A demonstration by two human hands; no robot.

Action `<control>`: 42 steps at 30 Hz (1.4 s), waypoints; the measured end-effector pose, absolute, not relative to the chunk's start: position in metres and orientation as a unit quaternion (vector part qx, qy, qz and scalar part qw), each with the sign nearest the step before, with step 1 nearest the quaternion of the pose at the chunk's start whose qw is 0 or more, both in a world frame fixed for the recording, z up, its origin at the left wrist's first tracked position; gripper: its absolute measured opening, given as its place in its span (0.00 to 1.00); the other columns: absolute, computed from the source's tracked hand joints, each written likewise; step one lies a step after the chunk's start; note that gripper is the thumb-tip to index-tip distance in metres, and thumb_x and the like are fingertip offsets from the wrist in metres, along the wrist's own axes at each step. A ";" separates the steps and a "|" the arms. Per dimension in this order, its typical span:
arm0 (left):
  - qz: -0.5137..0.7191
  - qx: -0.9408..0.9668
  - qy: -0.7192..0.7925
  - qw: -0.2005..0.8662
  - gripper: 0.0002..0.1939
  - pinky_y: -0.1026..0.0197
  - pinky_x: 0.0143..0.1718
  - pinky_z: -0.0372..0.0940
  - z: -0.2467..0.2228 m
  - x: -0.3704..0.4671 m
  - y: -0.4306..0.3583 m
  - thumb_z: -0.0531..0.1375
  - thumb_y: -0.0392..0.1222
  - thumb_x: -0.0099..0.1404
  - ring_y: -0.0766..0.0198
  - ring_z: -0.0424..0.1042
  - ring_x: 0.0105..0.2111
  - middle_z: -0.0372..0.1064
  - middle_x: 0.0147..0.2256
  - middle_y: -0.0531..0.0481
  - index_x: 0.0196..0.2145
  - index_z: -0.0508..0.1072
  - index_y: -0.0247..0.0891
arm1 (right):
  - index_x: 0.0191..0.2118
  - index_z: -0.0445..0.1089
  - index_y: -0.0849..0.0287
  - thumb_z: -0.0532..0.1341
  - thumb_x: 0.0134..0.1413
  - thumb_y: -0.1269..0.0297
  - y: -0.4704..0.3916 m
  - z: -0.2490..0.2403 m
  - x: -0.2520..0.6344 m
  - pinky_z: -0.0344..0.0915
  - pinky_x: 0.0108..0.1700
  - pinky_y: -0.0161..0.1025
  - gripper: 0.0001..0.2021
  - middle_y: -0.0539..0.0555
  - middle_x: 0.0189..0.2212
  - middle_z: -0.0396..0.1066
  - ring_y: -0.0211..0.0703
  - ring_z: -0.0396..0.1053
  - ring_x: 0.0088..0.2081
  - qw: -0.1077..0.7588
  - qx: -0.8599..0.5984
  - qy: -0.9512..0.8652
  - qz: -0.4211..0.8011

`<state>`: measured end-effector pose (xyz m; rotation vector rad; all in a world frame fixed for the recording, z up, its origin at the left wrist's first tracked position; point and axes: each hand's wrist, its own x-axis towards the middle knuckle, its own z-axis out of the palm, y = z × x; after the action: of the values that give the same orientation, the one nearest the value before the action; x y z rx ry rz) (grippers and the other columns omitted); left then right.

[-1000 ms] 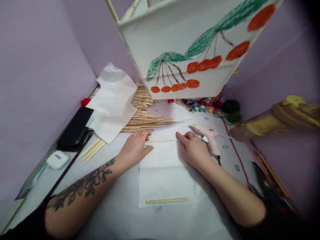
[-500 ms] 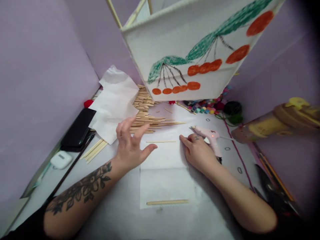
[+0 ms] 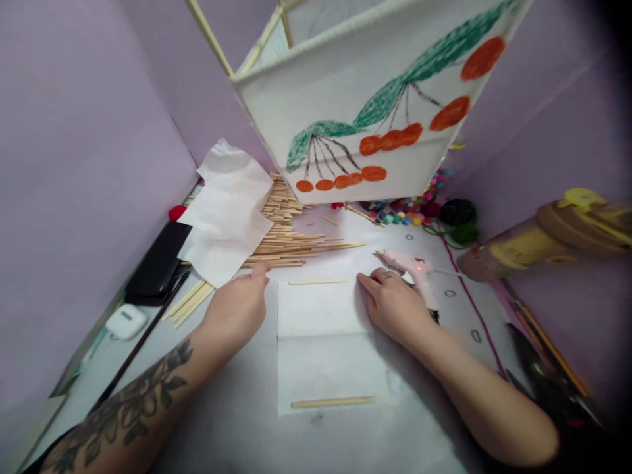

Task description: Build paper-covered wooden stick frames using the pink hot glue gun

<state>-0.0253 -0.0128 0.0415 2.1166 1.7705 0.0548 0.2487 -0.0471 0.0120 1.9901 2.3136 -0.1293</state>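
Observation:
A white sheet (image 3: 320, 362), creased across its middle, lies flat on the table. A wooden stick (image 3: 333, 402) lies along its near edge, and a thin stick (image 3: 318, 282) lies at the far edge. My right hand (image 3: 395, 303) rests at the sheet's far right corner, index finger stretched out and the other fingers bent, with nothing visible in it. My left hand (image 3: 239, 299) is at the near side of a pile of wooden sticks (image 3: 296, 243), its fingers curled together. What those fingers hold, if anything, is hidden.
A pink glue gun (image 3: 409, 263) with a red light lies beside my right hand. A painted white lantern-like box (image 3: 345, 151) hangs ahead. To the left are a crumpled white sheet (image 3: 227, 210), black case (image 3: 158, 263) and white earbud case (image 3: 127, 321); a cup (image 3: 538, 237) stands right.
My left hand has moved left and down from above the sheet to the stick pile, and its spread fingers have curled. My right hand stays on the sheet's corner.

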 end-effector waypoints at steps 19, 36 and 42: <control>-0.128 0.846 0.517 0.018 0.30 0.48 0.57 0.60 0.022 -0.051 -0.061 0.42 0.22 0.59 0.51 0.63 0.58 0.67 0.54 0.31 0.57 0.64 0.23 | 0.46 0.71 0.62 0.50 0.58 0.75 -0.051 0.021 0.247 0.58 0.36 0.41 0.16 0.61 0.41 0.71 0.51 0.68 0.42 0.098 0.645 0.757 -0.048; -0.043 0.911 0.410 0.019 0.34 0.51 0.55 0.64 0.031 -0.087 -0.114 0.43 0.23 0.57 0.56 0.66 0.56 0.66 0.56 0.43 0.59 0.65 0.37 | 0.48 0.70 0.61 0.50 0.54 0.80 -0.049 0.024 0.251 0.56 0.33 0.38 0.20 0.60 0.39 0.72 0.45 0.70 0.35 0.117 0.635 0.753 -0.125; -0.101 0.840 0.530 0.057 0.29 0.46 0.60 0.56 0.008 -0.069 -0.055 0.40 0.27 0.65 0.51 0.53 0.63 0.55 0.61 0.33 0.63 0.56 0.24 | 0.54 0.67 0.60 0.49 0.57 0.77 -0.051 0.019 0.254 0.55 0.33 0.38 0.21 0.59 0.40 0.72 0.44 0.72 0.35 0.114 0.638 0.748 -0.138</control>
<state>-0.0693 -0.0545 0.0078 2.5471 1.6061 -0.3075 0.2543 -0.0509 0.0191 1.8717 2.1941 -0.4056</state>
